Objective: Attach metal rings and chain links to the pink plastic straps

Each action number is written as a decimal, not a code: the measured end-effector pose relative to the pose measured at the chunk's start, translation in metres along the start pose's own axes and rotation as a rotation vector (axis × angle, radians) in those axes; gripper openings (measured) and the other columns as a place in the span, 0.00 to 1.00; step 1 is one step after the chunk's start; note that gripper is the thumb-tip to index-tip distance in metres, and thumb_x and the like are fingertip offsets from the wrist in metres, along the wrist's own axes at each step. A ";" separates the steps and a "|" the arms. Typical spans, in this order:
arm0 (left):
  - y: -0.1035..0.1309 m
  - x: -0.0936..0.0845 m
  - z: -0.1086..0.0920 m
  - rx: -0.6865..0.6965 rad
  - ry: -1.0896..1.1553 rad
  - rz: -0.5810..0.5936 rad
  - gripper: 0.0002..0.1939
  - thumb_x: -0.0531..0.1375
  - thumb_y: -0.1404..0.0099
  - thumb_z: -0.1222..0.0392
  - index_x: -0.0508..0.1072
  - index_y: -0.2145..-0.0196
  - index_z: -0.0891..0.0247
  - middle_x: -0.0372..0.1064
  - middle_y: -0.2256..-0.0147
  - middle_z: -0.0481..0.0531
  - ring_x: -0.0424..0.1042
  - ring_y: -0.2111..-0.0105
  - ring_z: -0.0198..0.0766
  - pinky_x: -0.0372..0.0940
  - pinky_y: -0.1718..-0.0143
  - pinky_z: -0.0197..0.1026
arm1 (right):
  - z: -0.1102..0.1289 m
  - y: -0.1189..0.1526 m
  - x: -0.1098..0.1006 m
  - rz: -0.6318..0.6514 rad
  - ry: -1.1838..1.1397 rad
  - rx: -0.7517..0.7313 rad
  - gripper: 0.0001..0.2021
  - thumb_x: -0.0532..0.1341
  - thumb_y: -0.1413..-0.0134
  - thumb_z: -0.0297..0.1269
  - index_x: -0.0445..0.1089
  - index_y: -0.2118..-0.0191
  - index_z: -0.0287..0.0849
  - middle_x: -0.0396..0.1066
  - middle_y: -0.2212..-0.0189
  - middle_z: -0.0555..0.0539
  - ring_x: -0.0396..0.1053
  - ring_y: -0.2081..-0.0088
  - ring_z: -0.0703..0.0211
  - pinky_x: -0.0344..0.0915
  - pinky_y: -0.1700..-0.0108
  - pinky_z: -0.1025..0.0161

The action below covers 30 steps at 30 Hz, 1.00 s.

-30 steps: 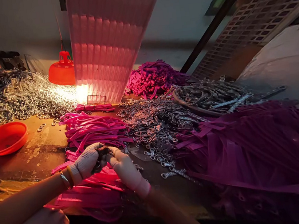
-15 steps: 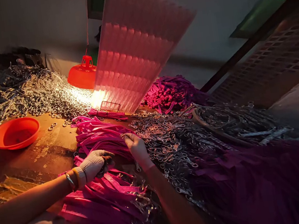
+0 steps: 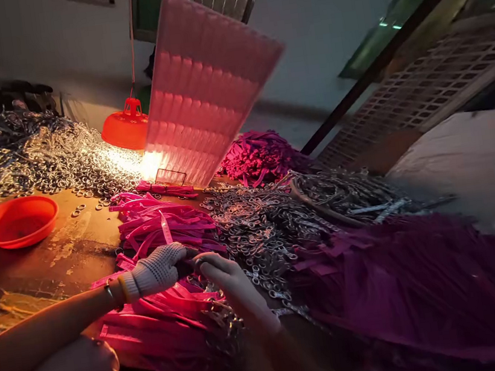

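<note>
My left hand (image 3: pixel 161 270), in a white dotted glove with dark fingertips, is closed around a pink strap (image 3: pixel 165 228) whose light-coloured end sticks up above the fist. My bare right hand (image 3: pixel 222 274) meets it fingertip to fingertip, its fingers pinched together; what lies between them is hidden. Beneath both hands spreads a pile of pink straps (image 3: pixel 159 343) with metal clasps (image 3: pixel 224 319) at their right ends. Just beyond lies another stack of pink straps (image 3: pixel 142 220).
A red bowl (image 3: pixel 18 223) stands on the left of the table. Behind it are heaped metal rings (image 3: pixel 61 152) under a red hanging lamp (image 3: pixel 126 128). A ribbed translucent panel (image 3: pixel 208 93) leans over the back. Metal clasps (image 3: pixel 253 227) and dark purple straps (image 3: pixel 402 287) lie to the right.
My right hand has drawn back from the far strap stack to meet my left hand. A strap end now stands up from the left fist. The view has shifted somewhat.
</note>
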<state>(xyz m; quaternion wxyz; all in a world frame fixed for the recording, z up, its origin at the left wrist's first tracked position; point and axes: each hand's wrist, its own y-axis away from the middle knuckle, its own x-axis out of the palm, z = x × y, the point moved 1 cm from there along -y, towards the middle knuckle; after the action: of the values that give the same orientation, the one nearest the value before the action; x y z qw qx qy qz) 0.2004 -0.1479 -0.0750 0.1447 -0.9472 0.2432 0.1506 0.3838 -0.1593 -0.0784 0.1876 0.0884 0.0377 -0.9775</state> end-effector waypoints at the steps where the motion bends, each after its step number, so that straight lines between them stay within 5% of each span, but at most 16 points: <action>1: 0.002 0.000 0.000 -0.096 0.051 0.011 0.13 0.57 0.36 0.62 0.78 0.57 0.66 0.76 0.68 0.52 0.73 0.71 0.35 0.70 0.67 0.37 | 0.001 0.005 0.002 -0.033 0.034 -0.033 0.10 0.61 0.42 0.43 0.77 0.61 0.45 0.76 0.62 0.49 0.71 0.60 0.56 0.66 0.56 0.61; 3: 0.006 -0.001 0.001 -0.300 0.208 0.019 0.12 0.58 0.35 0.57 0.75 0.58 0.66 0.66 0.80 0.46 0.61 0.83 0.30 0.58 0.82 0.33 | 0.001 0.012 0.005 -0.149 0.162 -0.141 0.11 0.60 0.40 0.42 0.77 0.58 0.45 0.77 0.59 0.48 0.72 0.56 0.55 0.66 0.52 0.60; 7: 0.013 -0.006 0.003 -0.486 0.463 0.005 0.18 0.63 0.39 0.47 0.72 0.60 0.65 0.59 0.84 0.41 0.50 0.87 0.27 0.46 0.87 0.31 | -0.003 0.018 0.008 -0.295 0.409 -0.271 0.11 0.57 0.35 0.39 0.75 0.53 0.45 0.78 0.57 0.45 0.73 0.54 0.55 0.65 0.49 0.60; 19: 0.016 -0.003 0.009 -0.446 0.290 -0.003 0.15 0.54 0.34 0.51 0.66 0.74 0.64 0.61 0.85 0.46 0.55 0.88 0.29 0.51 0.87 0.32 | -0.003 0.009 0.023 -0.160 1.058 -0.213 0.12 0.55 0.34 0.31 0.74 0.52 0.43 0.79 0.62 0.44 0.76 0.61 0.55 0.64 0.60 0.64; 22: 0.014 0.000 0.013 -0.417 0.120 0.013 0.13 0.52 0.33 0.54 0.66 0.73 0.62 0.60 0.84 0.45 0.57 0.86 0.31 0.52 0.84 0.33 | -0.002 0.006 0.025 -0.174 1.100 -0.170 0.12 0.55 0.34 0.31 0.75 0.53 0.42 0.79 0.62 0.44 0.77 0.62 0.54 0.63 0.62 0.64; 26: 0.008 0.001 0.015 -0.196 -0.204 0.050 0.08 0.59 0.40 0.61 0.66 0.76 0.64 0.63 0.79 0.47 0.59 0.79 0.30 0.53 0.77 0.34 | -0.010 0.002 0.025 -0.257 1.037 -0.135 0.12 0.56 0.34 0.33 0.75 0.52 0.43 0.79 0.62 0.45 0.77 0.61 0.54 0.63 0.61 0.64; 30: 0.006 0.002 0.023 -0.294 -0.112 0.137 0.06 0.53 0.40 0.66 0.70 0.70 0.65 0.62 0.81 0.46 0.61 0.83 0.31 0.54 0.80 0.33 | -0.017 0.004 0.022 -0.292 0.939 -0.136 0.13 0.54 0.33 0.32 0.72 0.49 0.43 0.79 0.58 0.44 0.76 0.58 0.55 0.65 0.57 0.64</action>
<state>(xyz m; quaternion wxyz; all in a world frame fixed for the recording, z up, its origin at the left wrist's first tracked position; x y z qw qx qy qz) 0.1941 -0.1456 -0.0980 0.0075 -0.9296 0.2740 0.2463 0.3679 -0.1688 -0.0988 0.0167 0.5003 0.1937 -0.8437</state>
